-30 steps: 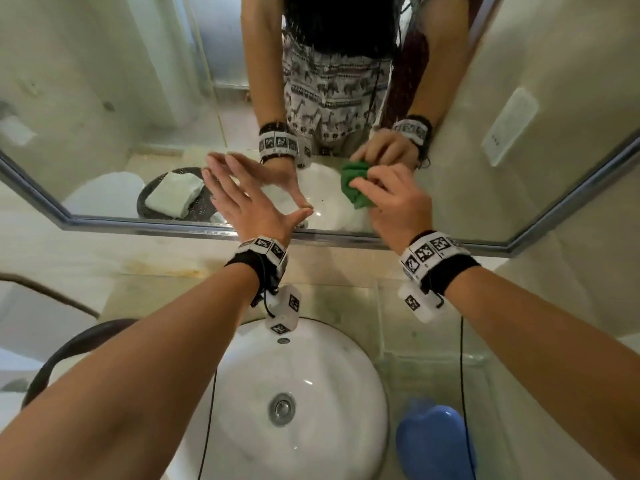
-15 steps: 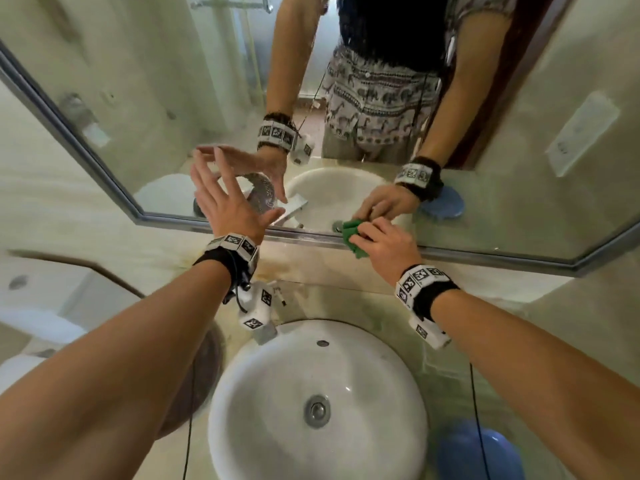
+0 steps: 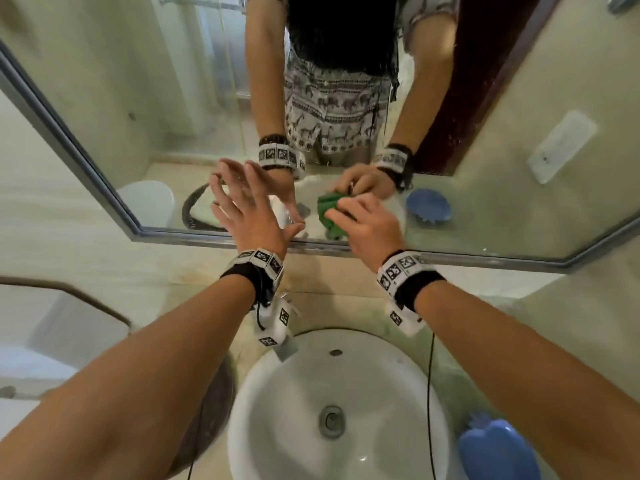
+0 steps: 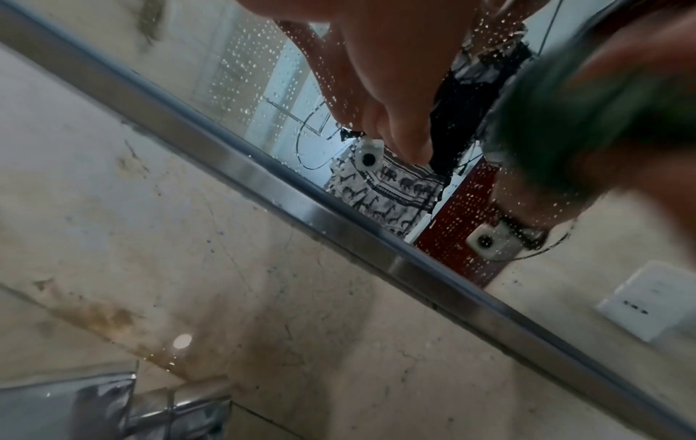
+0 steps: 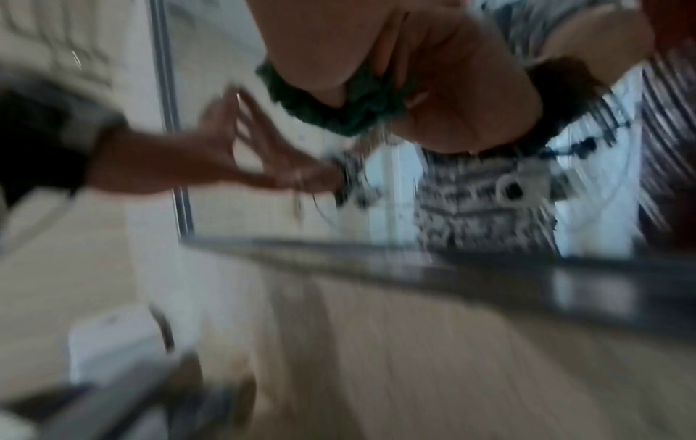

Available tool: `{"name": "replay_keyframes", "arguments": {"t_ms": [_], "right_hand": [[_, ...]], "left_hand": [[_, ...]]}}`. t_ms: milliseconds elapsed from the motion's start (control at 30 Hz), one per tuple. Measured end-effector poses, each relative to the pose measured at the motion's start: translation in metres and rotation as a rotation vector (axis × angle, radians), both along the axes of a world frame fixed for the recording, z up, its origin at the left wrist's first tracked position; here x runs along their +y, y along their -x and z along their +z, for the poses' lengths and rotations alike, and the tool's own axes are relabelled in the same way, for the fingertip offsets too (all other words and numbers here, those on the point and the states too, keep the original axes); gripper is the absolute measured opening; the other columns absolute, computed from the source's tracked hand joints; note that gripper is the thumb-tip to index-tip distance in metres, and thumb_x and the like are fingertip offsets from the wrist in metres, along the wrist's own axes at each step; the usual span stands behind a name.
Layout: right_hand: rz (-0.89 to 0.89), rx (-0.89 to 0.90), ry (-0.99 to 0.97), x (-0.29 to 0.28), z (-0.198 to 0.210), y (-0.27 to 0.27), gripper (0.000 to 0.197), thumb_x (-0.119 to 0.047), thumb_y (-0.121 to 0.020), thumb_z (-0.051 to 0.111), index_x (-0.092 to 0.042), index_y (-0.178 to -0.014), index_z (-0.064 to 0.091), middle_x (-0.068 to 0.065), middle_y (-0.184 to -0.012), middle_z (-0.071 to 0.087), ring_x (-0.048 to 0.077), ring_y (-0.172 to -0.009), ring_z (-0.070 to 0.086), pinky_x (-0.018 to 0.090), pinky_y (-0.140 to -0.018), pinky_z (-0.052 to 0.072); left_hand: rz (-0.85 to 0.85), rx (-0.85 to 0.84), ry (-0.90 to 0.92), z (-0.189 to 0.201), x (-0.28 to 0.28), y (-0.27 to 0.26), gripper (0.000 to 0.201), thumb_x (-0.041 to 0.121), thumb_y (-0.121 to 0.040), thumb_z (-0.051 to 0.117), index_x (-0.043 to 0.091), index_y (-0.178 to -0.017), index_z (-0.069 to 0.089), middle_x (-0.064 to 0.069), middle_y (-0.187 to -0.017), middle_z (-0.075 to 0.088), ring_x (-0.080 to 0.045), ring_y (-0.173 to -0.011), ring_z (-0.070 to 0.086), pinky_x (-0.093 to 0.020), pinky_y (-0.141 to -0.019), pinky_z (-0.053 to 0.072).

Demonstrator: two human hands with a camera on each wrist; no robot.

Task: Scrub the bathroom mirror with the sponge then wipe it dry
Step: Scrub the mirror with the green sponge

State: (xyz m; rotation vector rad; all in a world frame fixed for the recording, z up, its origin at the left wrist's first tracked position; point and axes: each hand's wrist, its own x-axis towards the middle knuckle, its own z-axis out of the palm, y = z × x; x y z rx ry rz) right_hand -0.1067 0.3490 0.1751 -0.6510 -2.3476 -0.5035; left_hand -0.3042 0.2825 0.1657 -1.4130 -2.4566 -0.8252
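The mirror (image 3: 145, 109) with a metal frame (image 3: 433, 252) hangs on the wall above the sink. My right hand (image 3: 360, 220) grips a green sponge (image 3: 329, 213) and presses it on the glass near the lower edge. The sponge (image 5: 339, 110) shows blurred under my fingers in the right wrist view, and as a dark green blur (image 4: 565, 119) in the left wrist view. My left hand (image 3: 242, 206) is spread flat with straight fingers against the glass, left of the sponge. Water drops (image 4: 263, 98) dot the mirror (image 4: 233, 74).
A white round sink (image 3: 294, 427) lies below my arms with a faucet (image 3: 284, 348) at its back. A blue soap dish (image 3: 495, 452) sits on the counter right of the sink. A dark round basket (image 3: 207, 410) stands at the left. A white wall outlet is reflected at right.
My right hand has scrubbed the sponge down to the mirror's lower edge and back up a little. The left hand stays flat on the glass. My head view has shifted.
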Motion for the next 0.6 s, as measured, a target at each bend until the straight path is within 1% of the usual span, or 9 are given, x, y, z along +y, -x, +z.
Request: {"name": "replay_keyframes", "arguments": {"t_ms": [33,100,167,233,267,333,433,533,600], "right_hand": [[-0.003,-0.142,0.065,-0.001,-0.024,-0.006,0.033,0.001,-0.078,0.071,-0.012,-0.108,0.069,0.006,-0.106,0.064,0.026,-0.089,0.05,0.036,-0.075,0.049],[-0.048,-0.259,0.19,-0.004,-0.052,-0.019,0.038,0.002,-0.071,0.076,-0.013,-0.105,0.07,0.005,-0.102,0.064,0.029,-0.083,0.053,0.037,-0.067,0.051],[-0.103,-0.225,0.293,-0.009,-0.052,-0.024,0.038,0.004,-0.067,0.076,-0.014,-0.1,0.072,0.006,-0.096,0.064,0.03,-0.08,0.056,0.036,-0.06,0.051],[-0.134,-0.162,0.303,-0.013,-0.037,-0.019,0.037,0.005,-0.065,0.075,-0.016,-0.095,0.074,0.005,-0.091,0.063,0.031,-0.08,0.057,0.033,-0.058,0.05],[-0.145,-0.12,0.263,-0.015,-0.026,-0.013,0.034,0.004,-0.066,0.074,-0.016,-0.094,0.075,0.004,-0.09,0.063,0.03,-0.079,0.056,0.032,-0.058,0.049],[-0.14,0.002,0.17,-0.019,0.003,0.003,0.025,-0.001,-0.074,0.073,-0.017,-0.094,0.075,0.003,-0.092,0.065,0.028,-0.081,0.056,0.031,-0.062,0.049],[-0.131,0.282,0.074,-0.025,0.05,0.033,0.022,-0.007,-0.083,0.067,-0.015,-0.102,0.073,0.006,-0.103,0.065,0.029,-0.091,0.056,0.032,-0.074,0.047],[-0.177,0.487,0.068,-0.029,0.083,0.062,0.026,-0.009,-0.085,0.061,-0.014,-0.11,0.068,0.012,-0.111,0.059,0.031,-0.101,0.052,0.03,-0.088,0.044],[-0.187,0.515,0.054,-0.03,0.084,0.076,0.026,-0.011,-0.086,0.06,-0.013,-0.111,0.067,0.011,-0.111,0.058,0.03,-0.101,0.052,0.028,-0.086,0.044]], "left_hand": [[-0.009,0.013,0.006,-0.001,-0.001,0.003,0.143,0.076,-0.056,0.077,0.012,-0.155,-0.004,-0.031,-0.159,0.004,-0.051,-0.146,0.004,-0.066,-0.114,0.015],[-0.05,0.055,-0.022,-0.006,-0.006,0.015,0.134,0.065,-0.062,0.081,0.015,-0.155,-0.001,-0.029,-0.16,0.004,-0.049,-0.146,0.005,-0.066,-0.114,0.02],[-0.132,0.143,-0.072,-0.012,-0.017,0.035,0.123,0.055,-0.065,0.083,0.019,-0.155,0.007,-0.023,-0.16,0.006,-0.046,-0.146,0.01,-0.062,-0.114,0.024],[-0.203,0.193,-0.111,-0.018,-0.03,0.06,0.114,0.045,-0.064,0.085,0.019,-0.152,0.018,-0.015,-0.156,0.01,-0.043,-0.144,0.016,-0.057,-0.115,0.023],[-0.21,0.177,-0.12,-0.02,-0.036,0.071,0.11,0.04,-0.064,0.086,0.018,-0.15,0.022,-0.015,-0.154,0.014,-0.042,-0.142,0.02,-0.056,-0.115,0.024],[-0.144,0.075,-0.126,-0.019,-0.045,0.087,0.104,0.034,-0.067,0.086,0.014,-0.148,0.025,-0.021,-0.152,0.021,-0.044,-0.14,0.022,-0.058,-0.116,0.024],[-0.037,-0.059,-0.157,-0.005,-0.051,0.103,0.108,0.038,-0.07,0.085,0.008,-0.152,0.021,-0.026,-0.156,0.016,-0.044,-0.144,0.016,-0.055,-0.119,0.018],[-0.024,-0.103,-0.187,0.008,-0.046,0.119,0.125,0.054,-0.067,0.084,0.006,-0.157,0.012,-0.028,-0.16,0.002,-0.044,-0.148,0.005,-0.043,-0.119,0.002],[-0.02,-0.157,-0.226,0.013,-0.039,0.126,0.135,0.063,-0.061,0.084,0.005,-0.157,0.009,-0.029,-0.16,-0.003,-0.045,-0.148,-0.002,-0.042,-0.117,-0.004]]}}
